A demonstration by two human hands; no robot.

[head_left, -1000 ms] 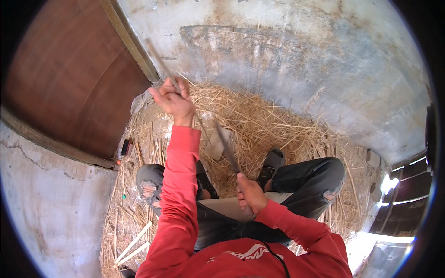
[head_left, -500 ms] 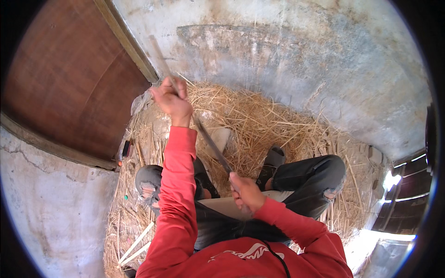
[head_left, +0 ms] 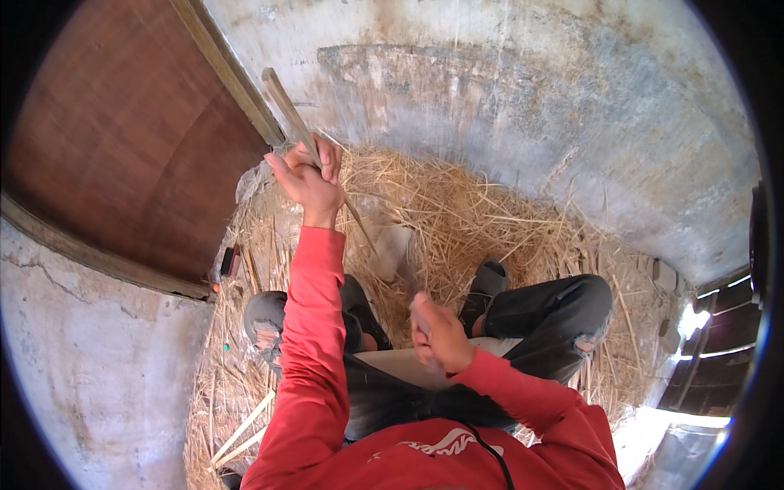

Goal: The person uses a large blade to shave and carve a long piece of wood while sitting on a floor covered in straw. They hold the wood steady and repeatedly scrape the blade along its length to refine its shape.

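My left hand [head_left: 309, 175] is raised at arm's length and shut around a long thin wooden strip [head_left: 282, 98]. The strip's top end points up at the wall beside the door frame, and its lower part slants down toward my lap. My right hand [head_left: 437, 335] is a closed fist above my knees. It grips what looks like a broad-bladed knife [head_left: 396, 253], whose pale, blurred blade lies along the strip's lower end. I am seated on straw [head_left: 490, 212], in red sleeves and dark trousers.
A brown wooden door [head_left: 122, 147] with its frame stands at the left. A stained concrete wall [head_left: 531, 98] curves round the back. My sandalled foot [head_left: 486, 282] rests on the straw. Pale split strips [head_left: 241, 429] lie at lower left, and small coloured objects [head_left: 229, 261] lie by the door sill.
My left hand has pushed the strip up, so its top end now shows against the wall. My right fist has drawn back a little toward my lap.
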